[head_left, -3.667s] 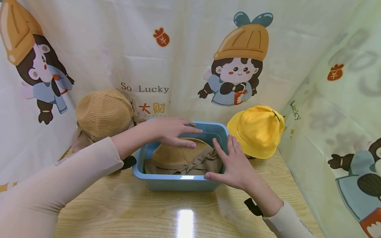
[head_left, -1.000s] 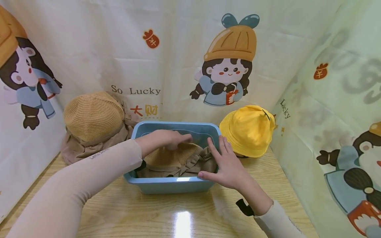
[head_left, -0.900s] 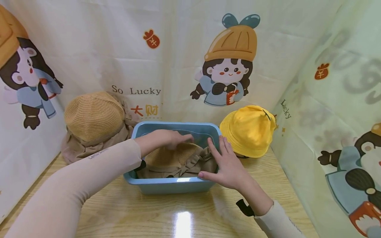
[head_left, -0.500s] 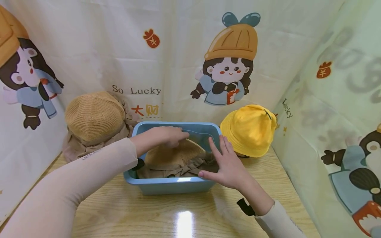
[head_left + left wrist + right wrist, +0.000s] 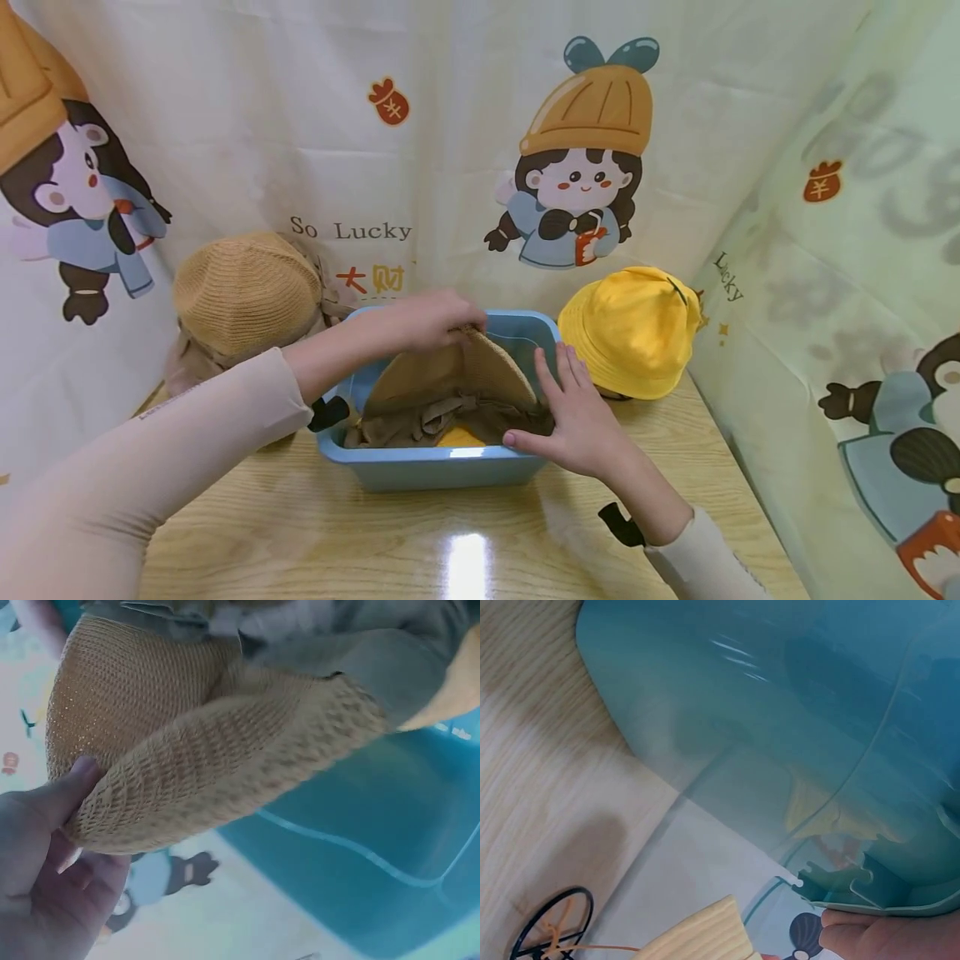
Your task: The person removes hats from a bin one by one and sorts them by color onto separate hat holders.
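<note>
A tan woven sun hat [image 5: 442,367] with a brown cloth trim is partly raised inside the light-blue plastic bin [image 5: 450,473]. My left hand [image 5: 435,320] pinches its edge above the bin's back side. In the left wrist view the thumb of that left hand [image 5: 37,862] lies on the weave of the hat [image 5: 202,761], with fingers beneath. Something yellow [image 5: 460,437] shows under the hat in the bin. My right hand [image 5: 585,425] rests on the bin's right rim with fingers spread, thumb on the front corner. In the right wrist view, fingers [image 5: 892,935] touch the bin's wall [image 5: 705,690].
A second tan woven hat [image 5: 243,292] stands at the back left, partly behind my left arm. Right of the bin sits a yellow bucket hat [image 5: 633,333]; a black wire ring [image 5: 559,926] appears near its brim. Printed curtains [image 5: 450,167] enclose the wooden table [image 5: 390,542].
My left hand went down into the bin, took hold of the hat's edge and lifted it up and back, uncovering the yellow thing beneath. My right hand keeps its place on the rim.
</note>
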